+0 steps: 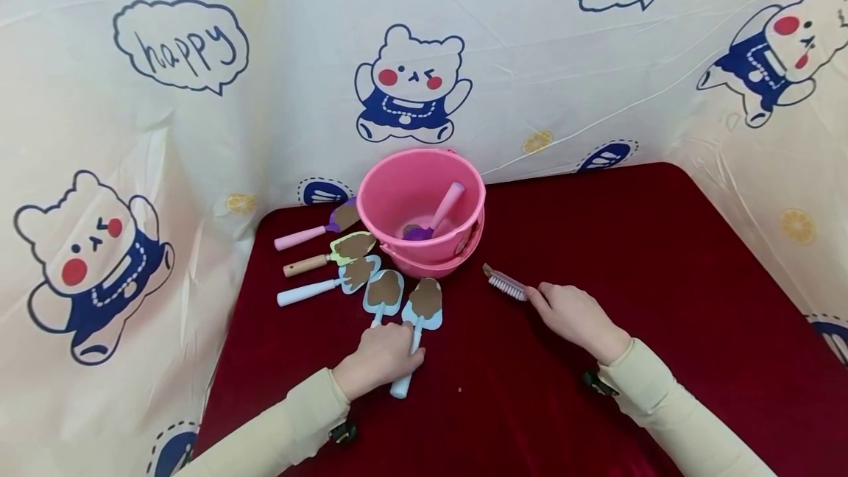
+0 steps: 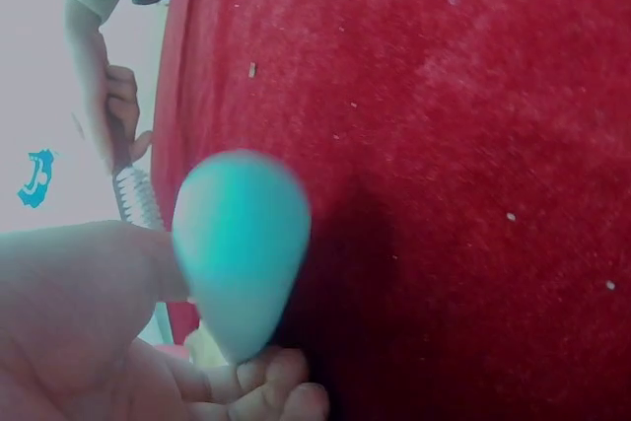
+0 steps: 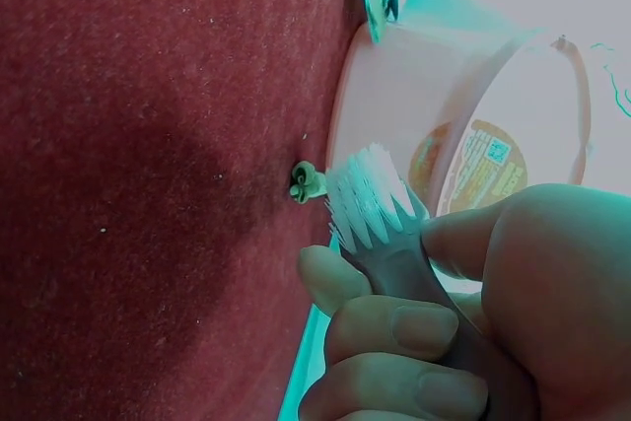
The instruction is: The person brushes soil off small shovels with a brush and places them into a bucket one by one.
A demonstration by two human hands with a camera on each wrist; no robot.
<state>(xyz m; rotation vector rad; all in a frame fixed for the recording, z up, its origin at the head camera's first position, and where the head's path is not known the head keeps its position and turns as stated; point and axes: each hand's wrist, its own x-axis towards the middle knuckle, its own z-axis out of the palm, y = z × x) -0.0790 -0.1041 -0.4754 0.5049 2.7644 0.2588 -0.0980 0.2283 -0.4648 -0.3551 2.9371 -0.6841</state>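
My left hand (image 1: 379, 359) grips the handle of a light blue toy shovel (image 1: 401, 387), whose blade carries a brown patch. In the left wrist view the rounded handle end (image 2: 242, 244) stands up large between thumb and fingers. A second light blue shovel (image 1: 383, 293) lies just left of it, its handle partly hidden by that hand. My right hand (image 1: 576, 319) holds a small scrub brush (image 1: 509, 286) with white bristles, right of the pink buckets. Close by the bristles in the right wrist view is a small curled greenish bit (image 3: 304, 184).
Nested pink buckets (image 1: 420, 168) stand at the back of the red-covered table (image 1: 596, 241), a purple shovel (image 1: 445, 210) with a pink handle inside. Left of them lie a purple shovel (image 1: 301, 237), a green shovel (image 1: 306, 265) and a blue shovel (image 1: 308, 292). A printed curtain (image 1: 291, 57) hangs behind.
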